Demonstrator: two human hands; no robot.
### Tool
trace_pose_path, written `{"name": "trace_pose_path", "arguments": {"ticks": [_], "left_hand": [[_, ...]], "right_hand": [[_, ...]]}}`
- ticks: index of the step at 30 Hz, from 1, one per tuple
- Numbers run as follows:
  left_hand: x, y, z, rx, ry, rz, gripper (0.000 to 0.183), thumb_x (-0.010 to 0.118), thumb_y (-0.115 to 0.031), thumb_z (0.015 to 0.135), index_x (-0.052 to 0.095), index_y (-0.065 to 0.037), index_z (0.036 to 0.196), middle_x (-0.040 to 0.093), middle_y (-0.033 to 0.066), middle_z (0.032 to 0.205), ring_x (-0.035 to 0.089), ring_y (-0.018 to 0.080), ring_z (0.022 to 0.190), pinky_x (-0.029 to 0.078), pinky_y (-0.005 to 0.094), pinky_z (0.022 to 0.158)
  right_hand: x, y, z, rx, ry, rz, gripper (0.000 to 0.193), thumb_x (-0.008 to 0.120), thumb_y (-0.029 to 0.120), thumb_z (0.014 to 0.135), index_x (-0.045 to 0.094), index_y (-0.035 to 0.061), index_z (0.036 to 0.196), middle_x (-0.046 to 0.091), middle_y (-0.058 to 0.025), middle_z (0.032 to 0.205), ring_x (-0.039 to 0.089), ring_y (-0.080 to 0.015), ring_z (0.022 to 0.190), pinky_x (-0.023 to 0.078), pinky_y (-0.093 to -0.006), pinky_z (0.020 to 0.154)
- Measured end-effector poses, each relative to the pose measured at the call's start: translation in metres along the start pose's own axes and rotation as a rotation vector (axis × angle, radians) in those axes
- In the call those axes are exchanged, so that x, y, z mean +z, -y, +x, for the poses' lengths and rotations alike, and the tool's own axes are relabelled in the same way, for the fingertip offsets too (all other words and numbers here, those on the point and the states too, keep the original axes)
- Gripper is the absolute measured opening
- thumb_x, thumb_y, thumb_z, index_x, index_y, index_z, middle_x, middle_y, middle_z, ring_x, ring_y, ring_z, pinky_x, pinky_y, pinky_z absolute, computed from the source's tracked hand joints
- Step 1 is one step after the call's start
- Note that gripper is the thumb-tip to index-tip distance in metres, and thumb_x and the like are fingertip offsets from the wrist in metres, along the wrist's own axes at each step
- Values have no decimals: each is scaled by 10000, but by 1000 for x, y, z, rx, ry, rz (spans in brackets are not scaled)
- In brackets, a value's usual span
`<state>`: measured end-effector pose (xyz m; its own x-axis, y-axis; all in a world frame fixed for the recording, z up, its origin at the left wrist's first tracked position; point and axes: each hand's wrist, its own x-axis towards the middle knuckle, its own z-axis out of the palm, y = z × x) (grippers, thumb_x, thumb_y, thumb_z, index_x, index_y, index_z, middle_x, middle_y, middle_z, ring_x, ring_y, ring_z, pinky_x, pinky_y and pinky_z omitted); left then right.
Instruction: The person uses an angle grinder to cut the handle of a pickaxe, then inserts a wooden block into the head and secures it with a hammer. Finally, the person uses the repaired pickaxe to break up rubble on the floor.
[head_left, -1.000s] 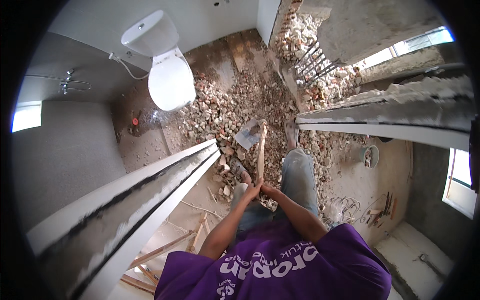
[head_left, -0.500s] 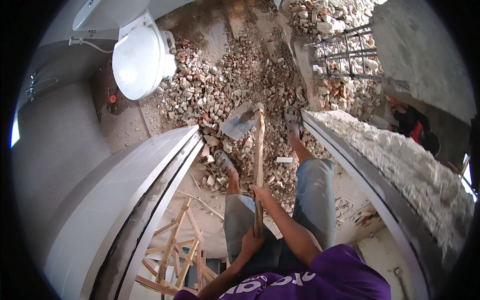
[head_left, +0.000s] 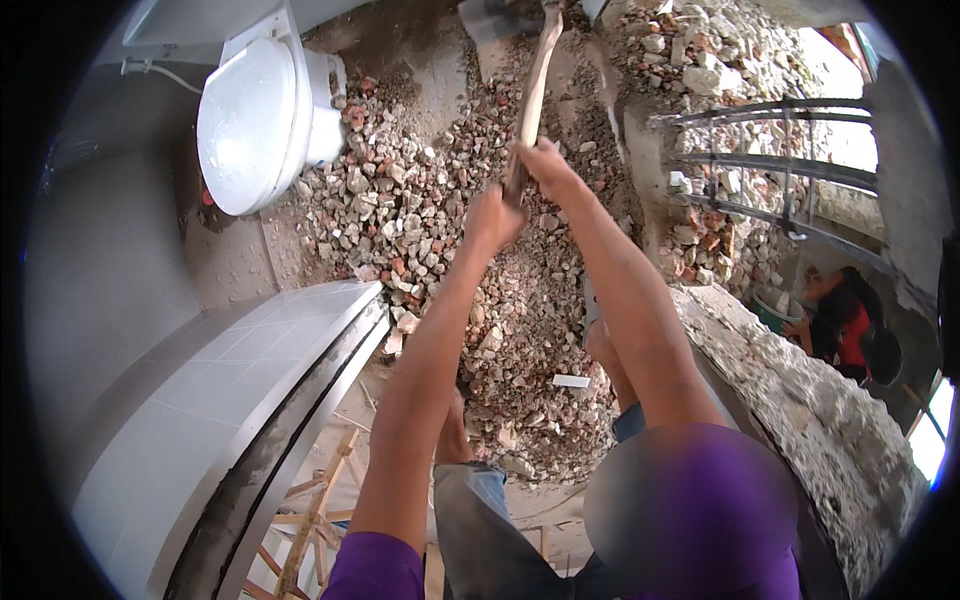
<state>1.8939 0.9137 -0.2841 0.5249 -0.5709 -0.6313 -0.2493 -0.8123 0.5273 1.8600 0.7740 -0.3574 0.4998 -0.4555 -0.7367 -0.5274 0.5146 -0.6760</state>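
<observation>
With both arms stretched out ahead, I hold a hoe by its wooden handle [head_left: 538, 85]. My left hand [head_left: 493, 220] is closed around the near end of the handle. Farther along it, my right hand [head_left: 546, 168] grips the wood. The hoe's wide flat metal blade [head_left: 497, 20] is at the top edge of the head view, blurred and partly cut off, over the far floor. Beneath my arms lies broken rubble [head_left: 400, 190], grey and reddish chunks spread across the floor. A small white rectangular piece [head_left: 571, 381] rests on it near my feet.
A white toilet [head_left: 255, 125] stands at the left. A tiled wall end [head_left: 240, 370] and a broken concrete wall [head_left: 800, 375] flank me. Bare rebar [head_left: 780, 165] juts out at the right, near a crouching person [head_left: 845, 325] with a bucket [head_left: 775, 310]. Wooden framing [head_left: 315, 515] stands behind.
Both hands have moved far forward with the hoe, from near my body to over the rubble. Its blade has gone from beside my feet to the far floor. My body leans forward.
</observation>
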Motion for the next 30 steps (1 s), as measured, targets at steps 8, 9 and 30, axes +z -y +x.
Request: {"name": "trace_pose_path", "arguments": {"ticks": [8,9,30], "left_hand": [[16,48,-4,-188,331,-174,485,714,-239,745,579,64,1100,687,234,937,691,353,825,558,410,770],[26,37,-18,-173,371,-98,514,712,-224,756,546,55,1155,680,230,965,690,317,804,563,395,759],[110,208,-419,-112,583,-217,648,699,-297,736,436,53,1215,644,297,976,658,437,871,522,483,746]], "right_hand": [[35,-35,-6,48,-72,51,510,678,263,843,425,5,1203,619,-129,895,619,-211,737,505,-370,621],[12,-55,11,62,-99,-16,406,634,177,916,372,38,1193,592,-119,845,616,-175,639,514,-336,519],[80,-221,-312,388,-337,-285,659,535,461,958,360,12,1407,542,-229,1278,564,-380,1144,474,-450,911]]}}
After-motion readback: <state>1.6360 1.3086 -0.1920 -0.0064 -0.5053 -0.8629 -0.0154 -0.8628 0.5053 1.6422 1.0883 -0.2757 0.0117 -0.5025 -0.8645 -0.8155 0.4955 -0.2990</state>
